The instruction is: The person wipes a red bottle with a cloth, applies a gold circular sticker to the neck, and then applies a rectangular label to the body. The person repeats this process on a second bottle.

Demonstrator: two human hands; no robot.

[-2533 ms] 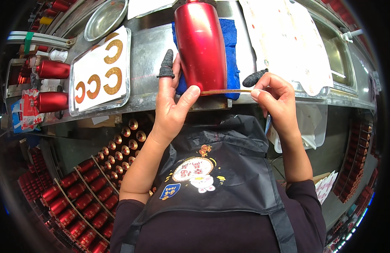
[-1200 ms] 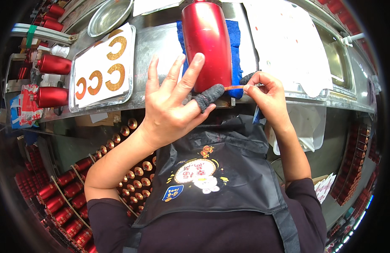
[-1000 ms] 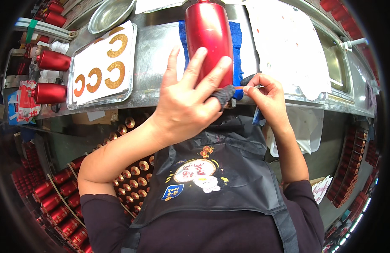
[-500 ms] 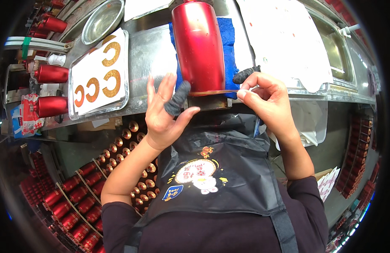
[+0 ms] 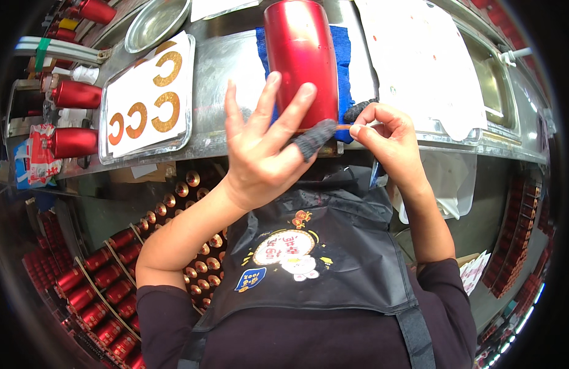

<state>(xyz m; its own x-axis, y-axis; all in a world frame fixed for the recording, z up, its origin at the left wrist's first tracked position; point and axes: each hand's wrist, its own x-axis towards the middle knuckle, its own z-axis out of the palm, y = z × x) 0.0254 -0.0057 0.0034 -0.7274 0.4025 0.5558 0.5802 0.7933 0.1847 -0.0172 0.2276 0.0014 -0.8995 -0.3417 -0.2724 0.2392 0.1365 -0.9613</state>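
Note:
A glossy red bottle-shaped vessel point(image 5: 302, 55) lies lengthwise on a blue towel point(image 5: 342, 61) at the bench's front edge. My right hand point(image 5: 392, 144) pinches the end of a thin orange-brown strip point(image 5: 344, 127) between thumb and finger, just right of the vessel's near end. The strip runs leftward across that end. My left hand point(image 5: 266, 150) is spread over the near end; its black-covered finger point(image 5: 314, 140) lies along the strip, and the other fingers reach up over the red surface. Its thumb is hidden. Another black covering point(image 5: 360, 111) shows on a right-hand finger.
At left, a metal tray point(image 5: 189, 117) holds a white sheet point(image 5: 127, 101) with gold C-shaped pieces point(image 5: 166, 112). Behind it stands a metal bowl point(image 5: 156, 26). White sheeting point(image 5: 420, 67) covers the right side beside a metal basin point(image 5: 497, 80). Red vessels point(image 5: 78, 94) line the far left.
My left hand has swept right and up, over the vessel's near end, its covered finger now on the strip. My right hand keeps its pinch nearly in place. The view has shifted slightly.

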